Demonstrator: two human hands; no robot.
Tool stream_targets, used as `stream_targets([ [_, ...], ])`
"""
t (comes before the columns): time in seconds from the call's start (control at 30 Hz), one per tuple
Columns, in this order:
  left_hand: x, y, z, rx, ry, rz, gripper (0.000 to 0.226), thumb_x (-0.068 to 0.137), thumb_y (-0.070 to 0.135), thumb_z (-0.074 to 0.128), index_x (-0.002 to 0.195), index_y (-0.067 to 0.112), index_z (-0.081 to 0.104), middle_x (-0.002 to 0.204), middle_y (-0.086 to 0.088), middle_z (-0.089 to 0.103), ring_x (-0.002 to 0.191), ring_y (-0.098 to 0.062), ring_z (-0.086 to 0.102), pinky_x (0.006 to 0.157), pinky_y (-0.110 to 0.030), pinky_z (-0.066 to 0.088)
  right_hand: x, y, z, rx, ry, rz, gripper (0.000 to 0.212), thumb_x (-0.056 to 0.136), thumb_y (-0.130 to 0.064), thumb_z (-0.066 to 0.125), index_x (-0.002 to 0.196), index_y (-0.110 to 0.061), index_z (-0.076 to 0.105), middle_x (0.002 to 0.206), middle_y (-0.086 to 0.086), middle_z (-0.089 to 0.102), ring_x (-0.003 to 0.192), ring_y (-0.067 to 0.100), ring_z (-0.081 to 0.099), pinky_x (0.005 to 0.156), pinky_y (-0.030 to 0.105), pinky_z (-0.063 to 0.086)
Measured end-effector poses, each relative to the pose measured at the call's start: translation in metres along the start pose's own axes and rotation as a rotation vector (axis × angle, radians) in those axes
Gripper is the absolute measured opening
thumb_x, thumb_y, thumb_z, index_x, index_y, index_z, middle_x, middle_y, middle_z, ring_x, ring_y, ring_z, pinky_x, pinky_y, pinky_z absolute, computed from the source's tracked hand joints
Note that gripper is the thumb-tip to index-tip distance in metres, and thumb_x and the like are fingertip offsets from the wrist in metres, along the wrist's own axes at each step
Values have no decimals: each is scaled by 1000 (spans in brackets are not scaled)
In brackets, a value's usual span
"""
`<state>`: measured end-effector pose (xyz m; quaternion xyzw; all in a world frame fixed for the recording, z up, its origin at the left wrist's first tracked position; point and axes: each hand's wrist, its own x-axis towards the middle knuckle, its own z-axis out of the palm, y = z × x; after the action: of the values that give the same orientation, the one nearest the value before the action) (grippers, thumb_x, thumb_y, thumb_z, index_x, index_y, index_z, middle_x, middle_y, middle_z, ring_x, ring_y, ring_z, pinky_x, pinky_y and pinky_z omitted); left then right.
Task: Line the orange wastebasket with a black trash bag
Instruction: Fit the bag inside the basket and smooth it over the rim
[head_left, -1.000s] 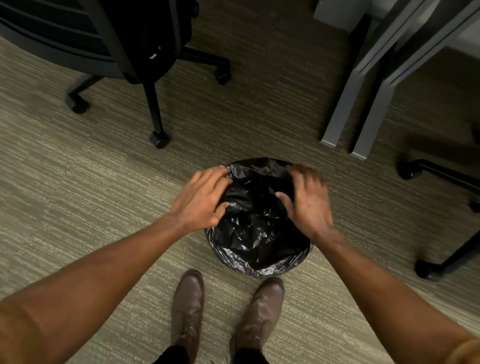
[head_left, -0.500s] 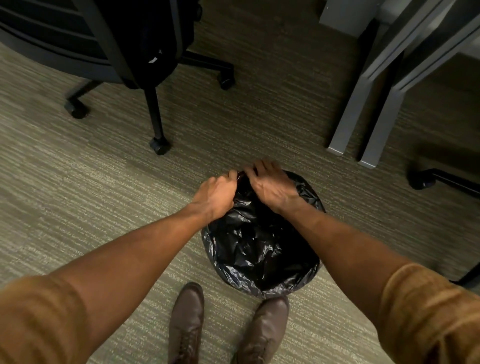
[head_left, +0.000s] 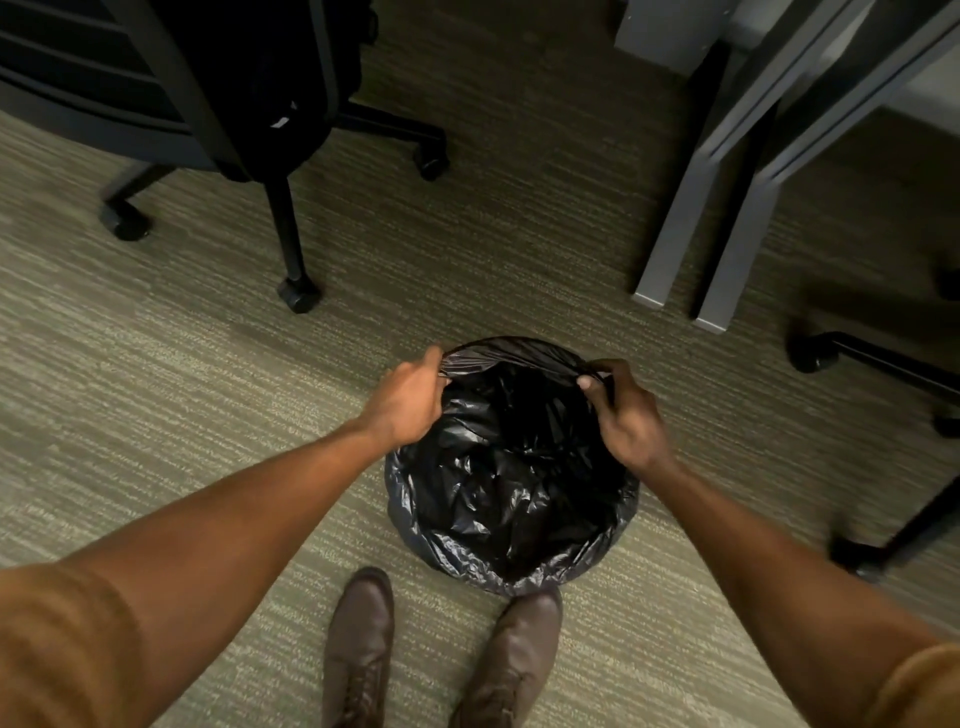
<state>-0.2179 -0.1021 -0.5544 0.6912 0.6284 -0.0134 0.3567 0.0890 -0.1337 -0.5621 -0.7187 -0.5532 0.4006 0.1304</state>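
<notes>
A black trash bag (head_left: 511, 483) fills a round wastebasket on the carpet and is folded over its rim all round, so no orange shows. My left hand (head_left: 408, 402) pinches the bag's far-left edge. At the far-right edge my right hand (head_left: 626, 418) is closed on the plastic too. Between the two hands the far edge of the bag is pulled taut across the rim. The bag's inside is crumpled and glossy.
My two brown shoes (head_left: 358, 649) stand just in front of the basket. A black office chair (head_left: 249, 93) on castors is at the far left. Grey desk legs (head_left: 691, 218) rise at the far right, and another chair's base (head_left: 883, 364) lies at the right edge.
My hands were together at the bag's far edge; they have moved apart, left to the left and right to the right, stretching that edge over the rim.
</notes>
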Motion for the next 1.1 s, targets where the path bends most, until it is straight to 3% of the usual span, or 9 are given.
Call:
stream_targets([
  [0.07, -3, 0, 0, -88, 0, -43, 30, 113, 25, 50, 136, 6, 51, 91, -3, 69, 75, -22, 71, 55, -19, 48, -16, 5, 3, 141, 99, 103, 61, 100, -72, 39, 139, -27, 51, 100, -12, 66, 86, 3, 64, 63, 18, 42],
  [0.17, -14, -1, -1, -95, 49, -120, 60, 108, 53, 55, 149, 10, 46, 138, -15, 67, 124, -34, 68, 97, -47, 60, -38, 7, 5, 331, 299, 217, 79, 89, -90, 32, 131, -27, 55, 93, -8, 68, 85, 14, 68, 67, 28, 49],
  [0.3, -48, -5, 6, 67, 341, -62, 64, 102, 58, 56, 145, 10, 54, 140, -13, 66, 128, -31, 64, 111, -50, 51, -76, 4, 21, 458, 530, 292, 69, 89, -77, 61, 131, -24, 57, 117, -3, 73, 105, 15, 71, 94, 33, 55],
  [0.43, -87, 4, 26, -256, 439, -297, 68, 98, 36, 77, 153, 9, 46, 145, -11, 63, 126, -29, 66, 104, -45, 58, -113, -5, 56, 460, 594, 377, 67, 91, -50, 79, 141, -15, 51, 136, 10, 67, 124, 26, 65, 105, 42, 56],
  [0.53, -107, 7, 43, -507, 402, -372, 55, 98, 12, 75, 148, 10, 51, 140, -9, 69, 124, -32, 71, 106, -47, 59, -121, -11, 73, 461, 602, 400, 61, 96, -38, 77, 143, -13, 48, 144, 12, 63, 127, 21, 60, 101, 32, 49],
  [0.67, -116, 5, 52, -648, 365, -479, 51, 102, -6, 60, 147, 17, 49, 113, -2, 73, 87, -19, 74, 79, -45, 68, -115, -3, 76, 402, 554, 431, 55, 102, -35, 69, 146, -10, 47, 145, 18, 64, 131, 33, 62, 100, 38, 51],
  [0.83, -115, 2, 53, -698, 353, -446, 51, 105, 0, 60, 150, 17, 43, 121, 2, 72, 94, -13, 73, 79, -22, 64, -116, 8, 65, 509, 465, 404, 56, 100, -46, 69, 145, -19, 48, 144, 13, 64, 136, 31, 61, 110, 47, 54],
  [0.93, -125, 4, 55, -627, 387, -456, 63, 101, 16, 72, 154, 9, 39, 142, -8, 64, 114, -17, 63, 93, -23, 54, -127, 2, 61, 496, 505, 400, 68, 95, -54, 71, 148, -20, 45, 147, 9, 62, 135, 26, 60, 112, 48, 53],
  [1.1, -151, 4, 61, -588, 443, -460, 61, 93, 25, 82, 141, 6, 50, 126, -11, 68, 96, -23, 70, 80, -31, 60, -164, -18, 78, 405, 600, 498, 81, 89, -49, 81, 151, -11, 44, 145, 11, 64, 131, 30, 63, 110, 47, 54],
])
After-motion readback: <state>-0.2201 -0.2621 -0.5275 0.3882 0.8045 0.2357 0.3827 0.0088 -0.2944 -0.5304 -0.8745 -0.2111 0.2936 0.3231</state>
